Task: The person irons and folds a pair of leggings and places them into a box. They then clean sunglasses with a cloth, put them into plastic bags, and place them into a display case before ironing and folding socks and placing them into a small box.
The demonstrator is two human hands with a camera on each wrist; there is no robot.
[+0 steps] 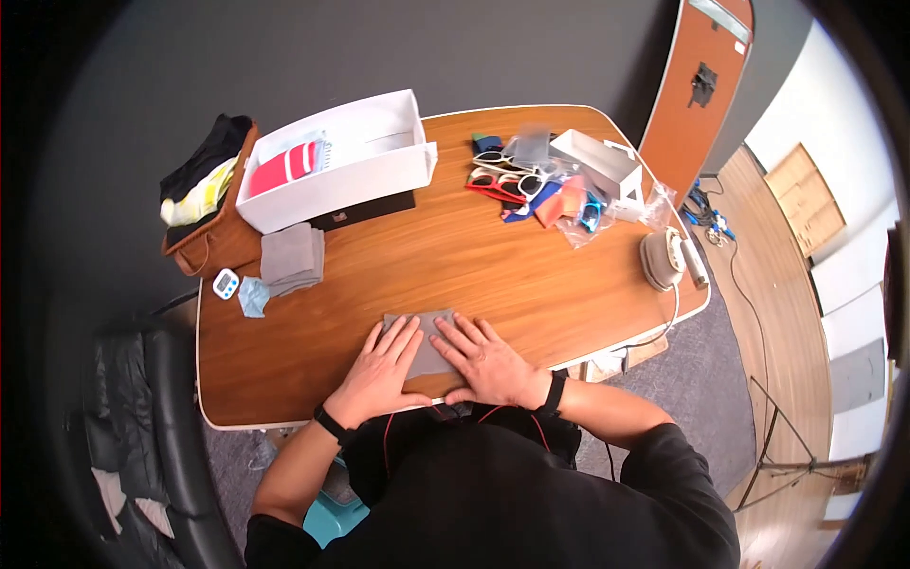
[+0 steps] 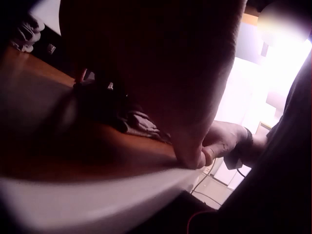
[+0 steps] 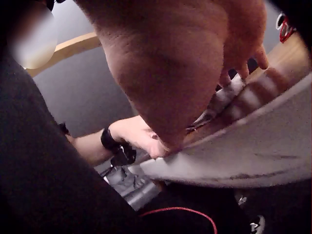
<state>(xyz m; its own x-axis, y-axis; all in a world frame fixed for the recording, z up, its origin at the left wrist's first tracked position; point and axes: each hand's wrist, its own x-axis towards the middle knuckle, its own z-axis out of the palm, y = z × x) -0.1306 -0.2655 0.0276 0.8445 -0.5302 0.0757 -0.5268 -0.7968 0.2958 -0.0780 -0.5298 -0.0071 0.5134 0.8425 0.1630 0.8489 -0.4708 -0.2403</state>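
Observation:
A grey folded cloth (image 1: 431, 346) lies flat on the wooden table close to its front edge. The left hand (image 1: 381, 372) rests on the cloth's left side with fingers extended. On its right side lies the right hand (image 1: 488, 368), fingers spread and straight. In the left wrist view the left hand (image 2: 161, 73) is dark and large, with grey cloth (image 2: 141, 123) beyond it. The right wrist view shows the right hand (image 3: 170, 63) close up, its fingertips over the cloth (image 3: 214, 105).
Grey folded cloths (image 1: 289, 256), a small timer (image 1: 226, 284) and a brown bag (image 1: 223, 232) are at the left. Behind them stands a white box (image 1: 341, 185). Sunglasses (image 1: 507, 185), a smaller white box (image 1: 602, 171) and an iron (image 1: 662, 260) occupy the right side.

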